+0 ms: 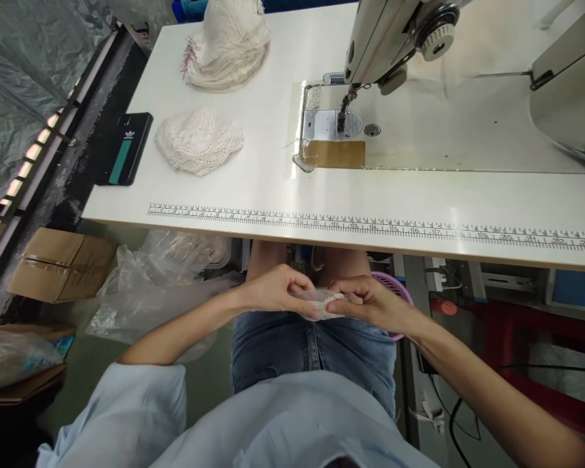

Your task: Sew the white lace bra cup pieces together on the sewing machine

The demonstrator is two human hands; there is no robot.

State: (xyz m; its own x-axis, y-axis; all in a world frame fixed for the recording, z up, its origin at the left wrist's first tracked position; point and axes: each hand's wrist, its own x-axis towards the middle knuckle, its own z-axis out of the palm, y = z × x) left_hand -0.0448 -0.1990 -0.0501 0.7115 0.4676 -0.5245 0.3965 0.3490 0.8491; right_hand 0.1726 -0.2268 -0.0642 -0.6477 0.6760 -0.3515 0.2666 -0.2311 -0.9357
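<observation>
Over my lap, below the table's front edge, both hands pinch a small piece of white lace fabric [323, 303]. My left hand [275, 290] grips its left end with curled fingers. My right hand [370, 303] grips its right end, thumb and fingers pressed together. The piece is crumpled between them and partly hidden by my fingers.
A white sewing table [253, 188] with a printed ruler [370, 227] along its front carries a sewing machine [400, 32], two piles of white lace pieces [199, 140] [227, 49] and a phone [125, 148]. Cardboard boxes [61, 263] and plastic bags [166, 279] lie on the floor at left. A pink basket [398, 296] sits behind my right hand.
</observation>
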